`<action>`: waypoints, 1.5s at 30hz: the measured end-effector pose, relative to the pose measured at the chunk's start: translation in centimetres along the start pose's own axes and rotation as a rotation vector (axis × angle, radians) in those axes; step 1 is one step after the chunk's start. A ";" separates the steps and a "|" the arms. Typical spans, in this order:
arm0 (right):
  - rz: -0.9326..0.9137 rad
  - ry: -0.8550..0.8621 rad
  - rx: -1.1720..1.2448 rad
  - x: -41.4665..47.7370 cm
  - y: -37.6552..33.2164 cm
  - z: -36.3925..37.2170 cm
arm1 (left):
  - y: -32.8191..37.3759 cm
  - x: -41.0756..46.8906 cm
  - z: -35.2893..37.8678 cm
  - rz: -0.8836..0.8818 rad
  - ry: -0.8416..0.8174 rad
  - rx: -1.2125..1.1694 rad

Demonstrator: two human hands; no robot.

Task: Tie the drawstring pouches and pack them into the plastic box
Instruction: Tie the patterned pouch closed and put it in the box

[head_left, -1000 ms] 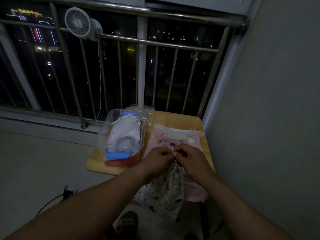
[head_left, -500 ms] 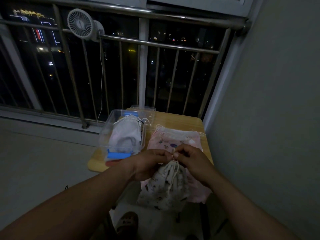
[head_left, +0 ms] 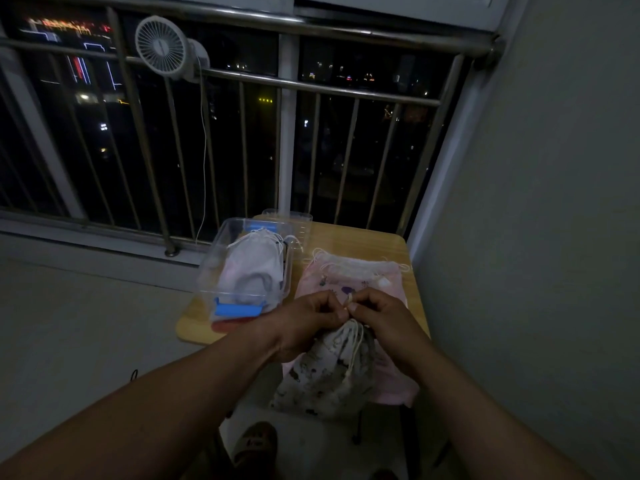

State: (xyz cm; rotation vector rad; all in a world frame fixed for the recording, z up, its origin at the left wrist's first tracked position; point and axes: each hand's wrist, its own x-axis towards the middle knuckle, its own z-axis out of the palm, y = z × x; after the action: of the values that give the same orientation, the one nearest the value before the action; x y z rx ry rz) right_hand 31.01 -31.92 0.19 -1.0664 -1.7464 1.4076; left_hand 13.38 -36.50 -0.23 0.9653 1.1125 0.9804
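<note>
The white cloth drawstring pouch [head_left: 332, 372] I hold is speckled with dark prints; its cream drawstring cord [head_left: 350, 301] is plain. At twelve o'clock of it, a pale pink cloth pouch [head_left: 360, 277] shows small purple and dark motifs. At ten o'clock, the clear plastic box [head_left: 207, 271] has a bright blue latch [head_left: 237, 310] and a plain white cloth pouch [head_left: 252, 268] inside. The wooden table [head_left: 367, 239] is light tan.
</note>
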 end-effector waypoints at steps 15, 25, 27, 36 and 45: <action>0.074 0.005 0.159 0.2 1.4 1.0 | 0.0 0.4 0.5 -0.003 0.041 0.055; 0.160 -0.100 0.369 -0.2 1.4 0.2 | 0.3 -0.5 -0.7 -0.008 -0.105 0.222; 0.111 -0.043 0.290 -0.3 1.7 0.5 | 0.9 -0.7 -0.7 0.024 -0.096 0.428; 0.064 -0.046 0.176 -0.2 2.6 1.1 | -1.7 -1.1 -2.6 0.242 -0.104 1.078; 0.005 0.102 0.098 1.4 1.5 1.1 | -1.4 -1.4 -0.7 -0.074 0.150 -0.037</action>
State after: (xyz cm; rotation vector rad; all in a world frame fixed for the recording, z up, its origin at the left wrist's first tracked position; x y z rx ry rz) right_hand 29.66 -31.03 -1.52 -1.0712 -1.5873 1.4017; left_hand 12.69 -38.15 -1.33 0.8256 1.2418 1.0229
